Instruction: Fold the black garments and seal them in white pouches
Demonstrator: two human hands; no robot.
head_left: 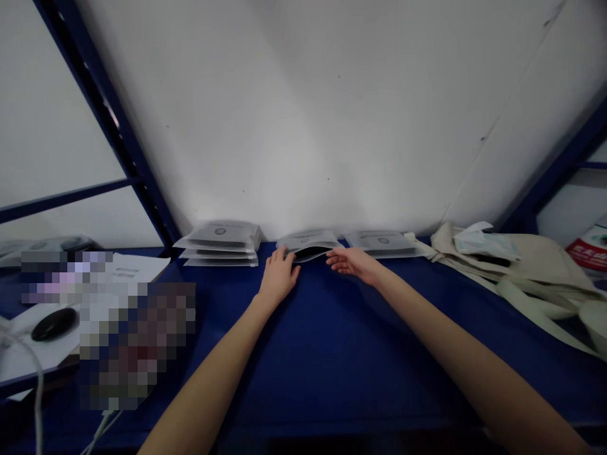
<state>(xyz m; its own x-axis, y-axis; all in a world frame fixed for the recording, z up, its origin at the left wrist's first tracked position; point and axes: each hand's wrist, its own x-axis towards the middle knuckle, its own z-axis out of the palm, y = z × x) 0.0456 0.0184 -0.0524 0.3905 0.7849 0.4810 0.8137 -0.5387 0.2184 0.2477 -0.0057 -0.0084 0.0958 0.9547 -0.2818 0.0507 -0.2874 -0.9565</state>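
Observation:
A frosted plastic bag [310, 241] with dark print lies at the back of the blue table, against the wall. Its front edge bows up, and a dark gap shows under it. My left hand [278, 275] is at the bag's left end, fingers apart and the tips at its edge. At the right end is my right hand [353, 262], its fingers loosely bent and stretched toward the bag's corner. Neither hand is visibly closed around the bag; whether the right fingertips touch it is hard to tell.
A stack of similar frosted bags [220, 240] stands to the left, and more bags [382, 243] lie to the right. Beige cloth with straps [535, 262] covers the right side. On the left are a black mouse [54, 324], papers [142, 265] and a white cable [38, 385].

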